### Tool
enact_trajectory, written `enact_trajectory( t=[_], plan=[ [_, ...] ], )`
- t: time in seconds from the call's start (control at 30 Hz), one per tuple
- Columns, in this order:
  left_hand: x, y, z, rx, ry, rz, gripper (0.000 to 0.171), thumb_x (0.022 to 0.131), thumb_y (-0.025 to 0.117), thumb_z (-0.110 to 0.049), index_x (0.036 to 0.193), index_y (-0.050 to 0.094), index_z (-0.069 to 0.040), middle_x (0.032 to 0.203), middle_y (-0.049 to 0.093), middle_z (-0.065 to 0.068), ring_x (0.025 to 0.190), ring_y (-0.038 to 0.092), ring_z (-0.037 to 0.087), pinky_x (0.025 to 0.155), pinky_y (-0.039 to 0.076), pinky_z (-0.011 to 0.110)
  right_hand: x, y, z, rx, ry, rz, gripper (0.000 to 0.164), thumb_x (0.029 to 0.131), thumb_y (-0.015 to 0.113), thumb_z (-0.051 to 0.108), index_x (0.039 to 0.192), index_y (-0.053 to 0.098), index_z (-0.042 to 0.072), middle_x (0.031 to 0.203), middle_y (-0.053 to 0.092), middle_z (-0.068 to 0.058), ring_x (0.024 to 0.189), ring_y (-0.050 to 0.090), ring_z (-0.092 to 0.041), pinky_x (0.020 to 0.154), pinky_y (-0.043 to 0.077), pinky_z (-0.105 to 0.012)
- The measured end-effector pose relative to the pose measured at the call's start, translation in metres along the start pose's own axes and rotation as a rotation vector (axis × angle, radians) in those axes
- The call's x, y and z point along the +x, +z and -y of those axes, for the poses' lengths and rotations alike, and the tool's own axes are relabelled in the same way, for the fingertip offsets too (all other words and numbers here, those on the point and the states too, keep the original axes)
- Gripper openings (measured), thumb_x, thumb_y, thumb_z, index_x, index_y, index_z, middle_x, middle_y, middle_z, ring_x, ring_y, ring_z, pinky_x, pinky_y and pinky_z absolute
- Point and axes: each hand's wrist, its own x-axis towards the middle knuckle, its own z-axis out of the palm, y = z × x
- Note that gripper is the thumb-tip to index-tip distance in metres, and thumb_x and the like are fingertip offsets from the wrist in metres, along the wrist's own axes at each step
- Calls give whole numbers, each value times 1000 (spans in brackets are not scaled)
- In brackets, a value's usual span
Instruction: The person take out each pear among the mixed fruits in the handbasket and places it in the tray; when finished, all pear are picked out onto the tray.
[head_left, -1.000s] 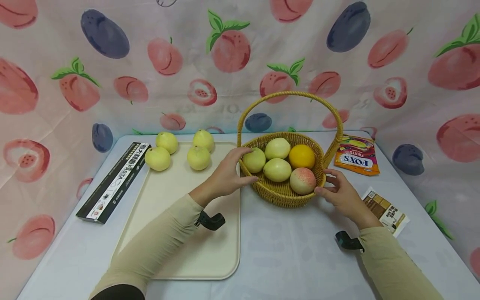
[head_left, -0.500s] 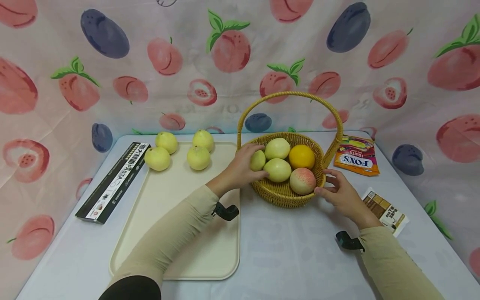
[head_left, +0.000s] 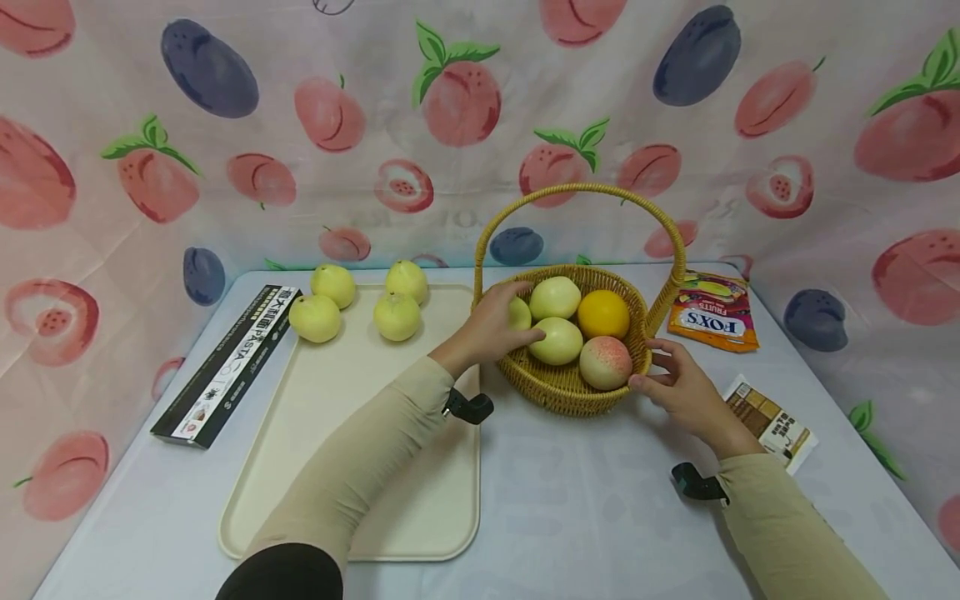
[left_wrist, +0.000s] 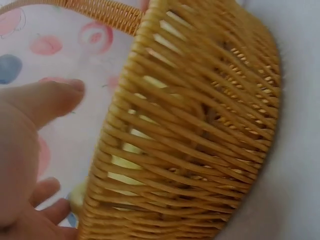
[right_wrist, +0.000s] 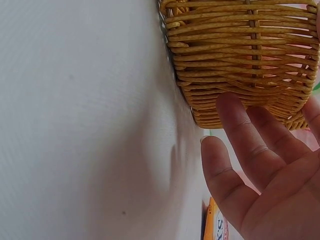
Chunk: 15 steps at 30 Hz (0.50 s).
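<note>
A round wicker basket (head_left: 558, 398) with a tall arched handle holds an orange (head_left: 603, 313), a peach (head_left: 605, 363) and several pale yellow-green fruits. My left hand (head_left: 491, 327) reaches over the basket's left rim, thumb and fingers spread about the leftmost green fruit (head_left: 519, 315), which it partly hides. In the left wrist view the thumb (left_wrist: 62, 100) stands apart from the rim, while other fingertips are near a fruit. At the basket's right side, my right hand (head_left: 686, 392) holds the rim, thumb on its edge and fingers (right_wrist: 250, 135) against the outer weave.
Several yellow-green fruits (head_left: 397, 316) stand on the far part of a cream tray (head_left: 360, 517). Left of it lies a long black-and-white pasta box (head_left: 227, 367). An orange FOX'S candy bag (head_left: 712, 312) and a brown-and-white packet (head_left: 772, 422) lie on the right.
My left hand has moved right from the basket's left rim, over the leftmost green fruit, covering more of it. The right hand and the basket have stayed in place.
</note>
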Motion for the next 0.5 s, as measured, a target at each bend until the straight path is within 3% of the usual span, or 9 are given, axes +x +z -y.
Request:
enact_trajectory(
  t=[0.3, 0.5],
  plan=[
    [13, 0, 4, -9, -96, 56, 77, 92, 74, -30, 155, 35, -8, 154, 37, 11, 142, 32, 26, 111, 36, 39, -1, 1, 0, 4, 6, 0, 84, 97, 66, 44, 157, 20, 8, 155, 28, -31, 125, 49, -44, 93, 51, -48],
    [17, -2, 5, 44, -96, 104, 77, 92, 75, -29, 155, 36, -8, 156, 36, 11, 144, 30, 27, 113, 34, 41, -1, 0, 0, 3, 2, -9, 82, 97, 65, 42, 157, 21, 8, 156, 28, -31, 126, 49, -45, 95, 50, -52]
  ],
)
